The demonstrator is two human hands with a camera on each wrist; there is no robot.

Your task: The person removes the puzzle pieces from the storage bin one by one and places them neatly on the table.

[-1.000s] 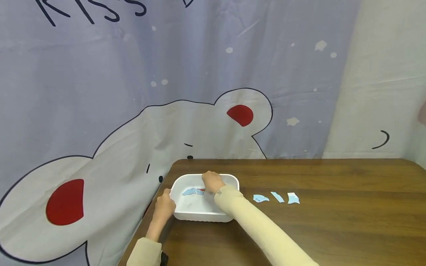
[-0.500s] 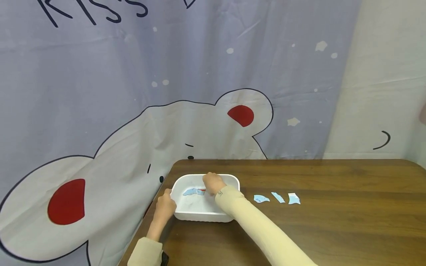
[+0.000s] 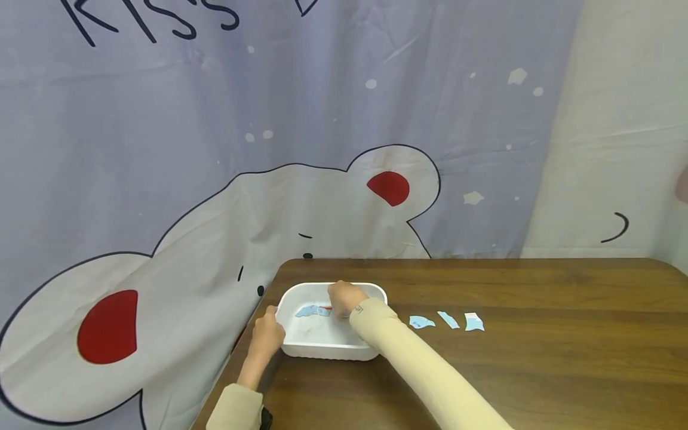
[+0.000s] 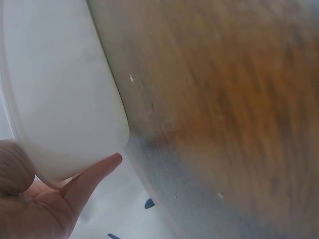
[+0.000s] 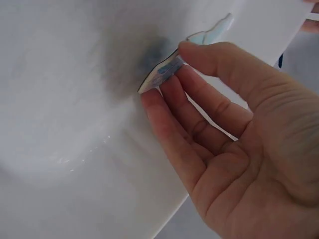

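Note:
A white plastic basin [image 3: 314, 332] stands on the wooden table. My left hand [image 3: 267, 333] grips its left rim, with one finger [image 4: 92, 181] lying along the outer wall in the left wrist view. Inside the basin, my right hand [image 3: 345, 298] pinches a thin, jagged-edged blue piece [image 5: 162, 73] between thumb and fingers. Behind it in the right wrist view another pale blue piece [image 5: 213, 34] shows, running up towards the basin wall. In the head view, light blue pieces [image 3: 307, 311], one with a red mark, lie to the left of my right hand.
Three light blue pieces lie spaced in a row right of the basin: a broad one [image 3: 421, 322], a narrow strip [image 3: 448, 319] and a squarish one with a white top [image 3: 473, 322]. A printed curtain [image 3: 322, 209] hangs behind the brown table [image 3: 537, 358].
My right hand has shifted slightly towards me and to the right inside the basin. My left hand keeps its hold on the rim, and the pieces on the table have stayed put.

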